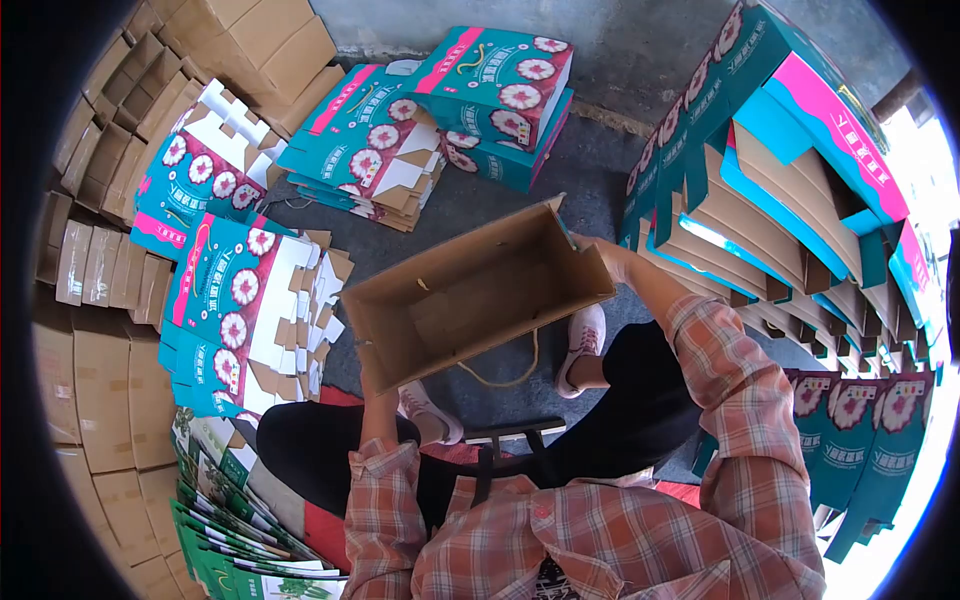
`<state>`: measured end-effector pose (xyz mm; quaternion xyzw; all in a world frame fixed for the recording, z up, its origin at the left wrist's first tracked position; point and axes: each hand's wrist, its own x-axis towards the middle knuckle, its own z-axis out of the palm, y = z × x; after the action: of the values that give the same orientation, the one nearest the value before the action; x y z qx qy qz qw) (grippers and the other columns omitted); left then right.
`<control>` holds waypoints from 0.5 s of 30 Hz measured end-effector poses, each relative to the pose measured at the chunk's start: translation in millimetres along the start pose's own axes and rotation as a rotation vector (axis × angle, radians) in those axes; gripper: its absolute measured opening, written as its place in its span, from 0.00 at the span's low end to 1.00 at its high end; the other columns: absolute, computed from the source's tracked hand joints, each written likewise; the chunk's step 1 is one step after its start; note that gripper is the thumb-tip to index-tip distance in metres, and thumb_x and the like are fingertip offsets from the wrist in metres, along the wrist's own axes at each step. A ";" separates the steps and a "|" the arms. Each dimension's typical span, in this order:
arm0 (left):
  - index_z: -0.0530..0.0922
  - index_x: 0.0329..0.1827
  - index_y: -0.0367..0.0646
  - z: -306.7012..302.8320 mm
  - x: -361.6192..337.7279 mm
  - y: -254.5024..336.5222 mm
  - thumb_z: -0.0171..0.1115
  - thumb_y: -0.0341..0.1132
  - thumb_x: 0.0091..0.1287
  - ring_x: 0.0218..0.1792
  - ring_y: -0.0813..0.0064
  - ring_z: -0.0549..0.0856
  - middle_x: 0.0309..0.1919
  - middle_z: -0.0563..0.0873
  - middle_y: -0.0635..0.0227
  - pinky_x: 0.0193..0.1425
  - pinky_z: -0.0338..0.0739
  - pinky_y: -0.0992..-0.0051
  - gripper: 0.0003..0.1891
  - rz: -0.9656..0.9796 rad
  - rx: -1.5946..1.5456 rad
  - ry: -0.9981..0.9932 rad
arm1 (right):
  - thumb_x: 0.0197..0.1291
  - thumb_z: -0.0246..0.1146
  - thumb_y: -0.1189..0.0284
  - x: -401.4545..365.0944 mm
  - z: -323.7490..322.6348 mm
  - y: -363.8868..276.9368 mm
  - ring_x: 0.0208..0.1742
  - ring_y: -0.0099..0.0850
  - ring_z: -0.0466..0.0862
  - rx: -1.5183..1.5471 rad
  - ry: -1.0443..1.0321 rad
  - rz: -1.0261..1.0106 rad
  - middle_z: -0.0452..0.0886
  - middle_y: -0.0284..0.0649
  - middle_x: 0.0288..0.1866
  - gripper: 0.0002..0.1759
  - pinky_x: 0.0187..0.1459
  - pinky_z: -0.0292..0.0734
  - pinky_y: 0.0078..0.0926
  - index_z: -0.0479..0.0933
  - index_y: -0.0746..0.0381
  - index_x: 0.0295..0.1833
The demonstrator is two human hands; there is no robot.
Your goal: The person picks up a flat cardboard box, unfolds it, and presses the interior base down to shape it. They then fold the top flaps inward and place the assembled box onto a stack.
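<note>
An open cardboard box [460, 290], bare brown inside, is held up in front of my knees with its open side facing me. My right hand [610, 260] grips its upper right end; most of the fingers are behind the wall. At the lower left corner, my left hand [374, 378] holds the other end, its fingers largely hidden by the box. A rope handle [510, 380] loops out from the box's lower side.
Flat teal printed cartons [235, 320] lie stacked to the left, with more teal stacks [500, 90] behind. Open teal boxes [780, 200] are piled high on the right. Brown cartons [100, 380] line the left wall. Green printed sheets [240, 540] lie at lower left.
</note>
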<state>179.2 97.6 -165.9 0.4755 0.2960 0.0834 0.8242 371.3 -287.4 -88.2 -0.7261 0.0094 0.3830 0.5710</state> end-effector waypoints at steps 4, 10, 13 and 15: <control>0.68 0.66 0.41 15.3 9.3 6.9 0.49 0.39 0.73 0.56 0.69 0.79 0.58 0.78 0.62 0.61 0.72 0.72 0.21 -0.093 0.318 -0.001 | 0.64 0.56 0.55 1.6 -9.9 3.3 0.55 0.35 0.79 0.019 0.113 0.397 0.80 0.43 0.53 0.27 0.56 0.73 0.35 0.73 0.63 0.61; 0.73 0.60 0.36 29.4 13.8 6.1 0.52 0.36 0.70 0.61 0.59 0.75 0.59 0.75 0.50 0.65 0.68 0.66 0.19 0.522 1.028 -0.049 | 0.65 0.50 0.50 12.3 -8.6 13.7 0.53 0.45 0.80 -0.943 0.159 0.007 0.81 0.49 0.50 0.28 0.53 0.74 0.39 0.77 0.62 0.53; 0.76 0.58 0.34 50.1 4.1 21.6 0.51 0.42 0.71 0.65 0.53 0.70 0.64 0.69 0.45 0.67 0.65 0.64 0.21 0.571 1.156 -0.091 | 0.64 0.49 0.48 5.1 1.0 -4.5 0.55 0.48 0.78 -0.944 0.283 -0.424 0.80 0.53 0.51 0.31 0.57 0.72 0.39 0.78 0.64 0.52; 0.75 0.58 0.33 48.9 6.5 16.6 0.51 0.47 0.71 0.67 0.51 0.67 0.66 0.66 0.44 0.68 0.64 0.63 0.25 0.512 1.119 -0.123 | 0.64 0.48 0.46 6.0 7.5 -21.7 0.57 0.48 0.77 -0.884 0.178 -0.323 0.80 0.53 0.52 0.32 0.58 0.71 0.40 0.78 0.63 0.53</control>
<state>214.6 73.2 -136.5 0.8957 0.1231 0.0831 0.4191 381.3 -271.1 -74.2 -0.9216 -0.2183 0.1930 0.2566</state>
